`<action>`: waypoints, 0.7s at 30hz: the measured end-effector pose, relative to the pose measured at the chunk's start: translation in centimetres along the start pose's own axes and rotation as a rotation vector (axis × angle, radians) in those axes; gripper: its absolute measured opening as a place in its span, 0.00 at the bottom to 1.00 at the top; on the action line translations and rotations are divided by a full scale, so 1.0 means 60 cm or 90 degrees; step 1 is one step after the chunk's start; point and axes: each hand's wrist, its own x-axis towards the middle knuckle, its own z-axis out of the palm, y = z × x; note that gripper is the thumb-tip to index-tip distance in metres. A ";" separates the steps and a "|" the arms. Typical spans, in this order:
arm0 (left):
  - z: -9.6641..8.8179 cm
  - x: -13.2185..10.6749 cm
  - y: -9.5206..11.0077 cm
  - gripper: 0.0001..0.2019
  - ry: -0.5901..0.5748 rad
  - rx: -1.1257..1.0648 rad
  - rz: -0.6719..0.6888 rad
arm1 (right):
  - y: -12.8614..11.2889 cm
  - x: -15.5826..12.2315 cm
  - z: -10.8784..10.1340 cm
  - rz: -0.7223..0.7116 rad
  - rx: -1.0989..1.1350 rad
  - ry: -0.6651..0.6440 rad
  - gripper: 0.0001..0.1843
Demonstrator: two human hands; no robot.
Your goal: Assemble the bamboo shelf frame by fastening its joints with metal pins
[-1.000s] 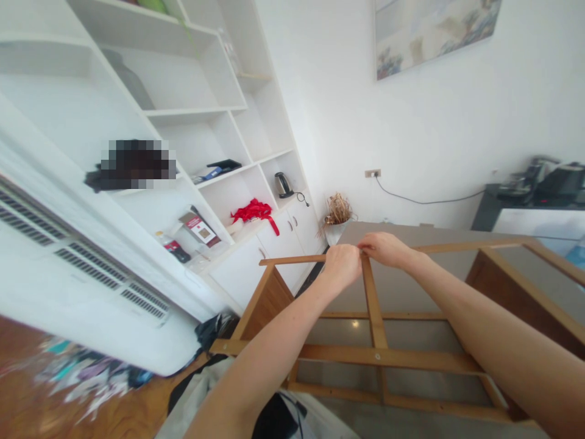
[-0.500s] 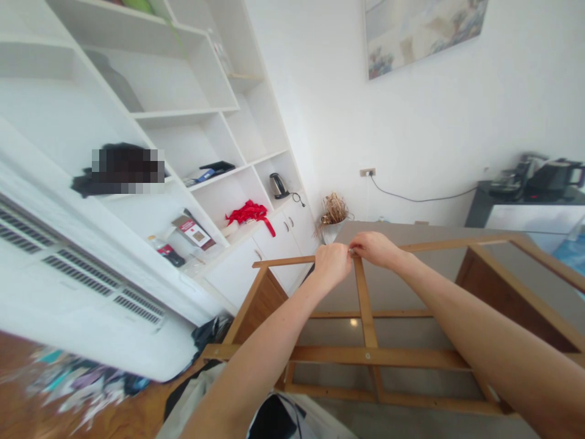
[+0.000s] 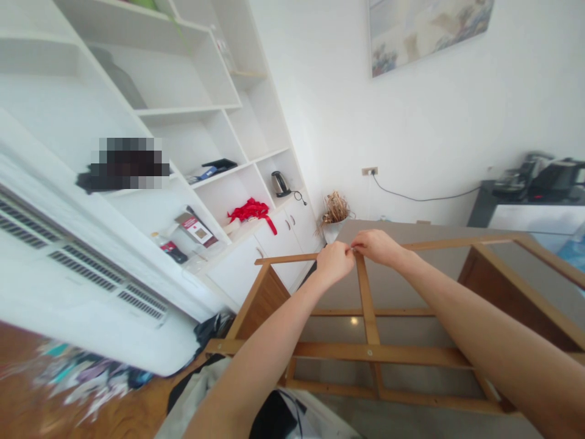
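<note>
Both my arms reach out over a wooden furniture frame point(image 3: 338, 352) of light brown slats. My left hand point(image 3: 335, 262) is closed at its far rail point(image 3: 286, 259), where a cross slat point(image 3: 365, 289) meets that rail. Fingertip to fingertip with it, my right hand point(image 3: 377, 247) makes a pinch at the same joint. A tiny pale or metallic bit shows between the fingertips, too small to name. The fingers hide the joint itself. A screw head point(image 3: 370, 352) shows on the near rail, where the cross slat passes.
White shelving point(image 3: 214, 113) with cupboards stands to the left, holding a kettle point(image 3: 280, 184), red cloth point(image 3: 250, 210) and a cola bottle point(image 3: 170, 248). Clothes point(image 3: 94, 378) lie on the wooden floor at lower left. Dried plants point(image 3: 336, 208) stand by the wall. A dark-topped cabinet point(image 3: 484, 198) is at right.
The view has shifted slightly, so everything sits a little to the right. Both hands stay at the same joint, fingertips together, with only a slight change in the fingers.
</note>
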 end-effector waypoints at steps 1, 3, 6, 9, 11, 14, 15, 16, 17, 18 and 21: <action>0.000 0.002 -0.001 0.15 -0.003 -0.016 -0.002 | 0.000 0.000 0.000 -0.001 -0.004 0.000 0.13; 0.000 0.007 -0.003 0.14 -0.009 -0.048 -0.008 | 0.001 0.001 -0.002 -0.005 -0.011 -0.002 0.13; -0.003 0.012 -0.004 0.13 -0.021 -0.102 -0.017 | 0.001 0.002 -0.004 -0.014 -0.025 -0.010 0.12; -0.003 0.014 -0.004 0.12 -0.051 -0.171 -0.029 | 0.001 0.003 -0.007 -0.029 -0.037 -0.022 0.12; -0.001 0.015 -0.004 0.11 -0.081 -0.227 -0.043 | 0.002 0.006 -0.009 -0.047 -0.040 -0.034 0.12; 0.007 0.015 -0.005 0.10 -0.133 -0.327 -0.075 | 0.004 0.012 -0.014 -0.090 -0.039 -0.058 0.12; 0.009 0.015 -0.004 0.09 -0.149 -0.362 -0.087 | 0.006 0.015 -0.015 -0.106 -0.039 -0.067 0.12; 0.011 0.015 -0.004 0.08 -0.164 -0.396 -0.100 | 0.007 0.019 -0.017 -0.123 -0.040 -0.076 0.11; 0.012 0.015 -0.003 0.07 -0.176 -0.426 -0.114 | 0.009 0.022 -0.019 -0.139 -0.041 -0.086 0.11; 0.013 0.015 -0.003 0.06 -0.187 -0.453 -0.127 | 0.010 0.025 -0.020 -0.154 -0.043 -0.094 0.10; 0.012 0.016 -0.002 0.05 -0.208 -0.516 -0.163 | 0.015 0.030 -0.024 -0.191 -0.049 -0.113 0.10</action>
